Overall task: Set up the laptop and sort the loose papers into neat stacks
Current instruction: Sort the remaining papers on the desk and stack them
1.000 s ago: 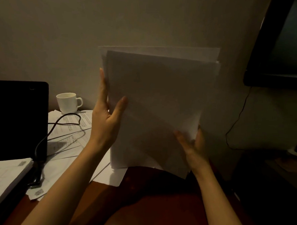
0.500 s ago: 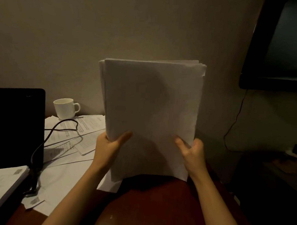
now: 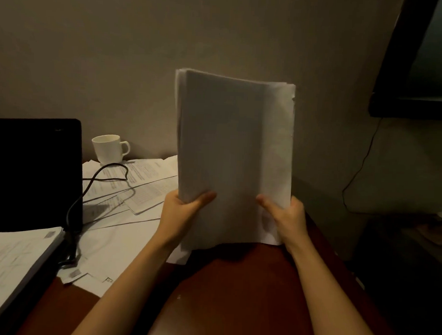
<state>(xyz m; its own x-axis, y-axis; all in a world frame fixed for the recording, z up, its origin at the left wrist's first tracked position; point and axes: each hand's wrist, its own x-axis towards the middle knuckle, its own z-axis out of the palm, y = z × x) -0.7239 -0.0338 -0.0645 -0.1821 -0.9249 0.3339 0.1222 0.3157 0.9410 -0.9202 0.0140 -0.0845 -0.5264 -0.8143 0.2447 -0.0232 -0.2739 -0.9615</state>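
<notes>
I hold a thick bundle of white papers (image 3: 230, 152) upright above the brown table (image 3: 234, 294), its lower edge just over the wood. My left hand (image 3: 180, 211) grips its lower left side, thumb on the front. My right hand (image 3: 286, 218) grips the lower right side the same way. The sheets' edges look nearly even. The black laptop (image 3: 32, 174) stands open at the far left, its screen dark. Loose printed sheets (image 3: 128, 188) lie spread on the table between the laptop and the bundle.
A white cup (image 3: 109, 148) stands by the wall behind the loose sheets. A black cable (image 3: 87, 192) loops over them to the laptop. Another paper stack (image 3: 10, 262) lies at the lower left. A dark monitor (image 3: 422, 57) hangs at the upper right.
The fanned, uneven sheets have been drawn into one squared bundle. My left hand slid down from the bundle's side to its lower corner, and the bundle has narrowed and tilted slightly.
</notes>
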